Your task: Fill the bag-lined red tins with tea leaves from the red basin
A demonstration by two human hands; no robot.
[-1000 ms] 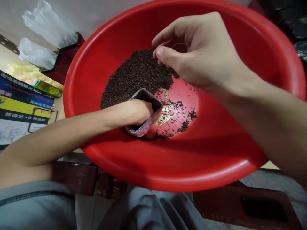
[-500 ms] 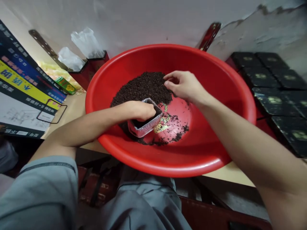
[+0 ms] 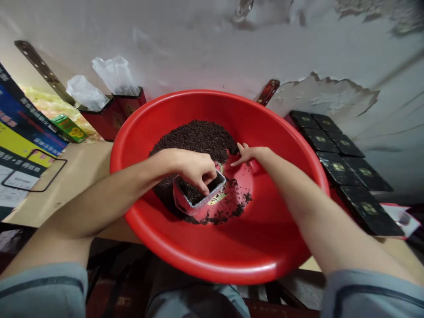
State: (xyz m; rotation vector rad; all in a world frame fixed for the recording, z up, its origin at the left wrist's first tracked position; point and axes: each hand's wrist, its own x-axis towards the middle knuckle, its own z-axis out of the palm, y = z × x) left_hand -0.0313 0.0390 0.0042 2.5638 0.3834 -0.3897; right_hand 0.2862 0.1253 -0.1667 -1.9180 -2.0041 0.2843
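A large red basin (image 3: 212, 274) holds a heap of dark, loose dried leaves (image 3: 198, 137) that look like tea. In the basin a red-and-gold box (image 3: 185, 204), lined with clear plastic and partly filled with the same leaves, lies tilted. My left hand (image 3: 198, 170) is over the box's opening, fingers curled and thumb pointing down inside; whether leaves are pinched in it is hidden. My right hand (image 3: 244, 154) is at the heap's right edge with its fingers spread, holding nothing visible. Scattered leaves (image 3: 236, 207) lie on the basin floor right of the box.
Several black-topped boxes (image 3: 338, 168) stand in rows at the right. At the back left are dark red boxes (image 3: 102, 117) with plastic bags (image 3: 115, 73) sticking out, a small green box (image 3: 69, 128) and a printed carton (image 3: 23, 132). A peeling wall (image 3: 185, 44) is behind.
My left hand has risen slightly in the box, its thumb now showing. My right hand has turned and spread its fingers lower on the heap's right side. The camera view has shifted.
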